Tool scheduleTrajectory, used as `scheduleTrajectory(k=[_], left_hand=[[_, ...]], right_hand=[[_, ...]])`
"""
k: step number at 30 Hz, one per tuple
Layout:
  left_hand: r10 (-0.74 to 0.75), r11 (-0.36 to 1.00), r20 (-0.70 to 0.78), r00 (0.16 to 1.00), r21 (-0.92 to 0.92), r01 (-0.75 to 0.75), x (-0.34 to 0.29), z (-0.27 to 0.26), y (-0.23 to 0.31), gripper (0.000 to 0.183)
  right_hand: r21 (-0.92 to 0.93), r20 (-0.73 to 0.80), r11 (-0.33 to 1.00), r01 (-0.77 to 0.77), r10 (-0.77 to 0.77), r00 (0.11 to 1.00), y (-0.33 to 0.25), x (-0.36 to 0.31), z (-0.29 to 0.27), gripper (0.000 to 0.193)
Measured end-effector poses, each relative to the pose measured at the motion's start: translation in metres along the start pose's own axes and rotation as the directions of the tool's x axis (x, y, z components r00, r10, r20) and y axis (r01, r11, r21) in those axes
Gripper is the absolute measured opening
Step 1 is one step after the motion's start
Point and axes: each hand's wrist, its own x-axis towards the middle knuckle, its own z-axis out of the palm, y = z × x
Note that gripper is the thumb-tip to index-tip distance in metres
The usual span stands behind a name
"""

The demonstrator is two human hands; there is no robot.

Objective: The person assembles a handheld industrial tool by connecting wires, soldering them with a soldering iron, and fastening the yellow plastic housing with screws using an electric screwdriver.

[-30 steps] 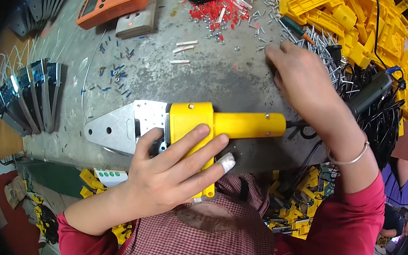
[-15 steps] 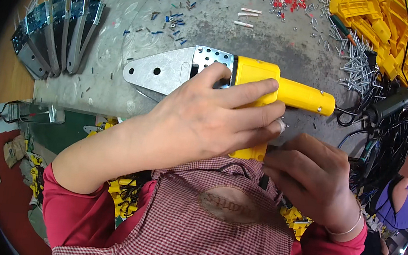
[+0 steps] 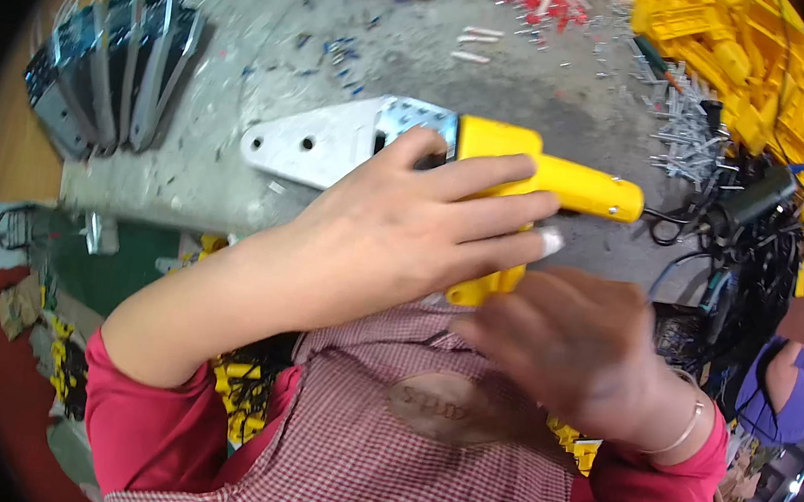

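Observation:
A pipe welding iron point(image 3: 588, 188) lies across the near part of the bench, its grey flat heating plate point(image 3: 320, 143) pointing left and its yellow handle right. My left hand point(image 3: 436, 215) is wrapped over the yellow housing and the perforated metal guard point(image 3: 417, 117), gripping them. White tape covers one fingertip. Just right of the housing's lower yellow end point(image 3: 482, 290), close to the apron, is my right hand point(image 3: 570, 345), curled and smeared by motion. Whatever may be in its fingers cannot be made out.
Several metal plates with guards and wires point(image 3: 110, 69) stand fanned at the left. Small blue sleeves point(image 3: 340, 51) lie scattered behind the iron. Screws point(image 3: 688, 135), yellow casings point(image 3: 741, 62), a screwdriver point(image 3: 657, 57) and black cables point(image 3: 741, 230) crowd the right. Another person point(image 3: 787, 394) is at far right.
My right hand has moved left and is now blurred beside the lower housing end. My left hand keeps its grip on the iron; the whole view has shifted slightly.

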Motion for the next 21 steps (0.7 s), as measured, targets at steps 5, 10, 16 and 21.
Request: scheduleTrajectory(k=[5,10,16,21], left_hand=[[-0.022,0.996,0.064,0.998,-0.087,0.028,0.002,-0.007,-0.002,0.037],[-0.041,0.993,0.112,0.993,-0.11,0.054,0.006,-0.012,0.0,0.038],[0.003,0.998,0.16,0.987,-0.068,0.008,0.008,-0.016,-0.003,0.044],[-0.014,0.975,0.154,0.988,-0.217,0.048,0.013,-0.023,-0.003,0.063]], right_hand=[[-0.013,-0.1,0.996,0.09,-0.091,0.991,0.002,0.009,0.022,0.011],[-0.08,-0.256,0.981,0.176,-0.191,0.948,0.008,0.006,0.034,0.013],[-0.065,-0.335,0.976,0.208,-0.218,0.917,0.017,-0.006,0.05,0.014],[-0.031,-0.41,0.99,-0.135,0.111,0.905,0.073,-0.036,0.0,0.015]])
